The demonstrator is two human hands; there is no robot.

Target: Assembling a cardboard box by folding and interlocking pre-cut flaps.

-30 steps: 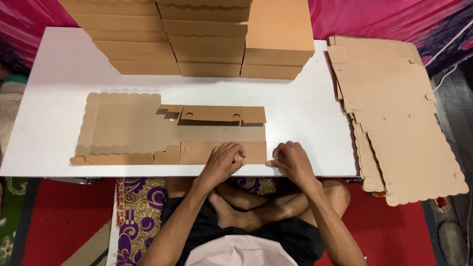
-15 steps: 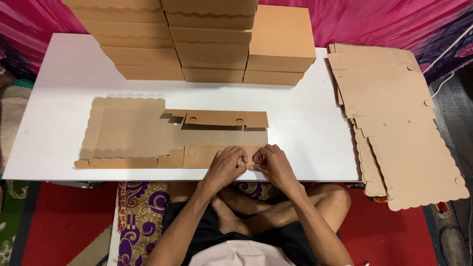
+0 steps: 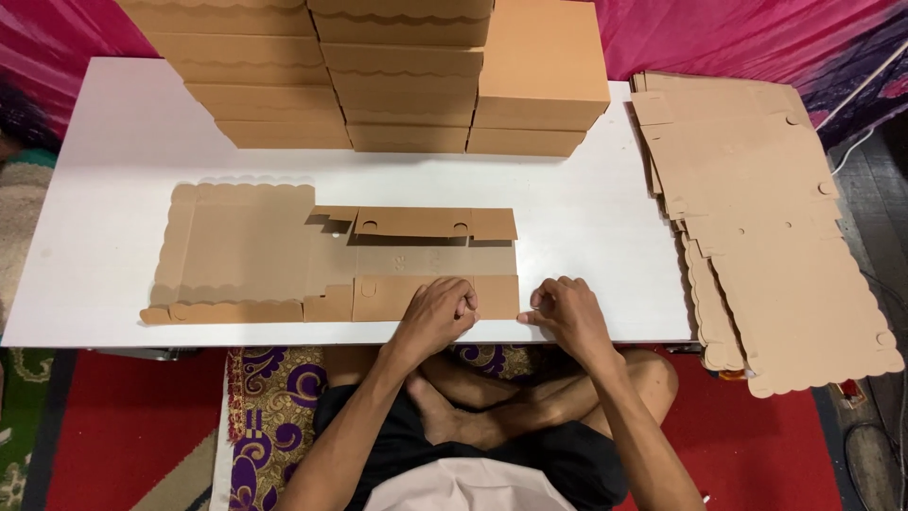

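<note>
A low white table is filling most of the room in front of the person, who is sitting cross-legged at its near edge on a patterned rug. Far beyond the fingers, along the back edge, finished brown boxes are standing in three stacks, so a good part of the work looks done already. Well off to the right of the fingers, a pile of flat unfolded blanks is hanging past the table's end, which suggests plenty is left.

The flat cardboard blank in hand is lying open on the table, stretching from under the fingers away to the left, its scalloped lid panel farthest from them. Only its far side flap looks to be lifting slightly; the rest is lying flat, so I'd judge this box barely begun.

The left hand is resting on the blank's near flap, fingers curled in and pinching or pressing its edge. The right hand is sitting just past the blank's right end, its fingertips touching that corner; whether they are actually gripping it I cannot tell.
</note>
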